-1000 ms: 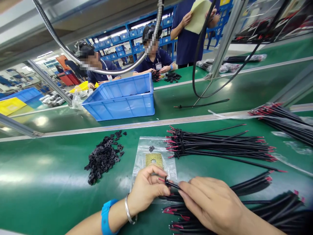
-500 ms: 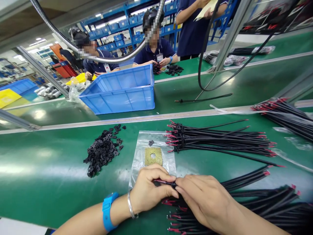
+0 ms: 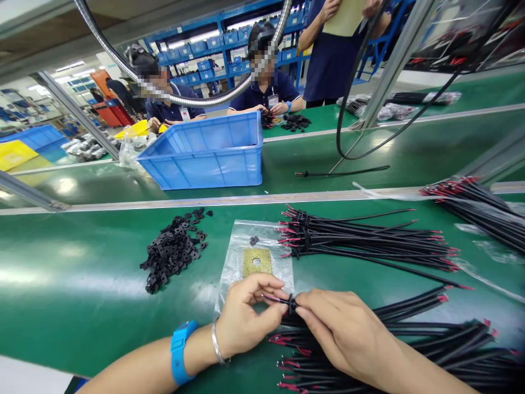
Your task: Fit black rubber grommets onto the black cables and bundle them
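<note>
While the right hand point(image 3: 346, 328) pinches a black cable point(image 3: 283, 300) behind its collar point(image 3: 291, 304), the left hand point(image 3: 244, 323) curves around the red-wired end point(image 3: 269, 297), its grip unclear.
Both hands angle inward above the green table point(image 3: 94, 312).

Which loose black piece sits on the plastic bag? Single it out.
The lone piece just beyond the yellow square; the other loose black pieces nearby lie left of the bag, heaped or scattered on the green table.
</note>
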`<state>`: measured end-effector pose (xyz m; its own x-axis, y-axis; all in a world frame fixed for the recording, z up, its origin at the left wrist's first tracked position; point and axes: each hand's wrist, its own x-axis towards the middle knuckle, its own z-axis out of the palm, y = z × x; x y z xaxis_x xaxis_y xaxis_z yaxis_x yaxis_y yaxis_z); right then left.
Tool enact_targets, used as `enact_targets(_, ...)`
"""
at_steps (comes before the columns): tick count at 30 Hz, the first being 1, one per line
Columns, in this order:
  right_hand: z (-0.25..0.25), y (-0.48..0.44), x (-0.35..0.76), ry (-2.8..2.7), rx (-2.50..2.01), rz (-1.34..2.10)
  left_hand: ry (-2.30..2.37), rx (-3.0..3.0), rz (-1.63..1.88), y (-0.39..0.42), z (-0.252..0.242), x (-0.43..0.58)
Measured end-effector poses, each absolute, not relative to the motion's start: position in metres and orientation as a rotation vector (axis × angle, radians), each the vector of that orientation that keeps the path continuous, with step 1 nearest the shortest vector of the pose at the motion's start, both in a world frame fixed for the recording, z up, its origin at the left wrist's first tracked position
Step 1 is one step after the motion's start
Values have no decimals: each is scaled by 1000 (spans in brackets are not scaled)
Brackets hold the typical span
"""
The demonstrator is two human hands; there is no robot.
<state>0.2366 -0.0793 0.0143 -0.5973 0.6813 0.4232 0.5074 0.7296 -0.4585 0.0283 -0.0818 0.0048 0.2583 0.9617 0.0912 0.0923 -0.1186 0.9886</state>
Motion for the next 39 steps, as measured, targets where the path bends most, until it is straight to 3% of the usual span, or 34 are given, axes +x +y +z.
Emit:
enact_targets(8,18,-79,232,-2385,-895,303,1105,1664,1035,-83,2,30)
enact_targets(13,37,-58,258,-2345,-919,-185,1128,1829,982,-65,9,19)
enact_targets(18,32,-12,287,-2168,-1279,-462,1362,2304,762,-13,8,-13)
enact_targets(25,-1,13,281,-2232,-1287,-289,1445,2504,382,23,-12,-33)
enact_targets(34,9,0,291,-2127,-1218,-166,1439,2487,446,25,-5,-30)
enact_targets(36,19,-12,289,-2163,-1206,-21,1489,2493,465,32,-3,-24)
enact_targets(39,33,-37,276,-2433,-1170,487,1544,2481,473,45,-2,-14)
